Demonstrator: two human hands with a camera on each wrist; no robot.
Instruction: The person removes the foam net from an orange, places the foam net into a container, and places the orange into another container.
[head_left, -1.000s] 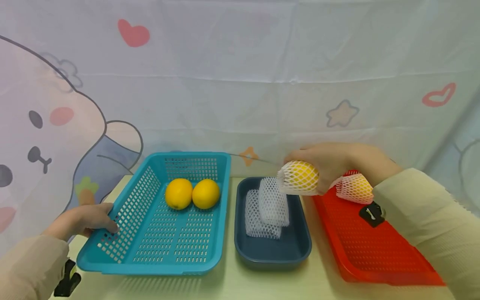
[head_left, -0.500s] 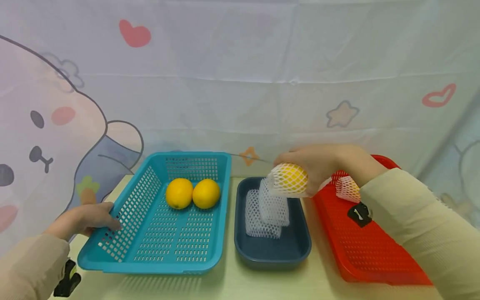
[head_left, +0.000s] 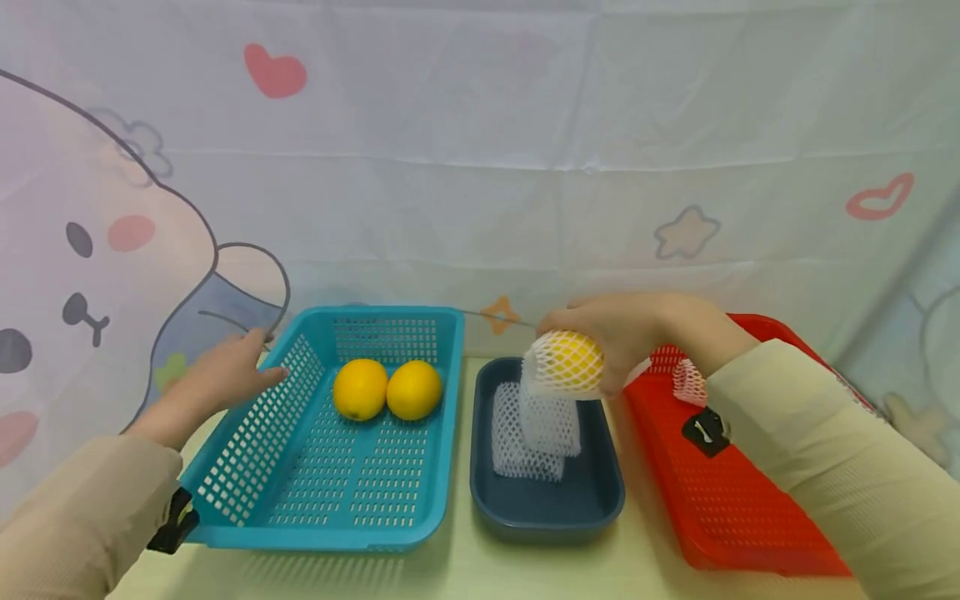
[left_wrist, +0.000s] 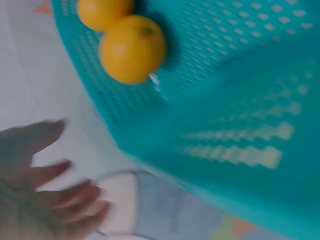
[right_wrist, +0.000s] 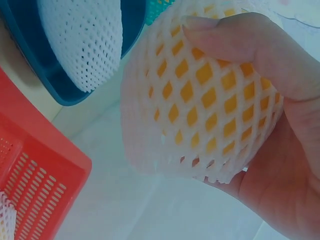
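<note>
My right hand (head_left: pixel 633 329) grips an orange in a white foam net (head_left: pixel 567 363) above the back of a dark blue tray (head_left: pixel 555 525). In the right wrist view the thumb presses on the mesh, and the net extends past the fruit at one end. Two foam nets (head_left: pixel 517 446) lie in the tray, one overlapping the other. My left hand (head_left: pixel 221 377) hovers by the left rim of a teal basket (head_left: pixel 318 537), fingers spread and holding nothing. Inside that basket two bare oranges (head_left: pixel 360 389) sit side by side near its back wall.
To the right stands a red basket (head_left: pixel 750 492), partly covered by my right sleeve (head_left: pixel 832 450). A netted fruit (head_left: pixel 688 383) lies at its back. Behind the pale table (head_left: pixel 465 567) hangs a printed curtain (head_left: pixel 450 150).
My left hand has let go of the teal basket's left rim and moved up and to the right. The right hand has shifted left with the netted orange, further over the tray.
</note>
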